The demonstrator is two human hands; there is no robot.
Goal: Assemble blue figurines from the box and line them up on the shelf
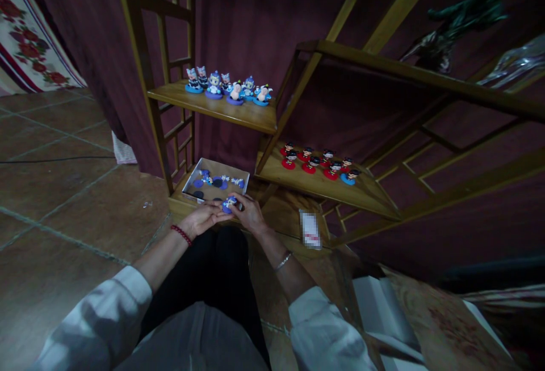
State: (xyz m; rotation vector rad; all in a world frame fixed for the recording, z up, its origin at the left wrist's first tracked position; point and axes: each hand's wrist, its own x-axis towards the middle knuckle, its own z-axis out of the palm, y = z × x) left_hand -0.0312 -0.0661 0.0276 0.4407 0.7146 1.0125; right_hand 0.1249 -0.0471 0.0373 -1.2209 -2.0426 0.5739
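A small purple and white figurine (229,205) is held between my two hands, in front of the wooden shelf unit. My left hand (203,219) supports its base with the fingers. My right hand (251,213) grips it from the right side with thumb and fingers, partly covering it. Just beyond my hands lies a shallow cardboard box (189,181), holding several small figurines (206,177) and dark round discs (198,194) near its front. Whether the held figurine is joined to a base disc I cannot make out.
Several blue- and purple-based figurines (214,84) stand on the upper left shelf (238,115). Figurines with mostly red bases (313,163) crowd the lower right shelf (361,194). A white packet (310,229) lies below it. At lower right are white boxes (383,308).
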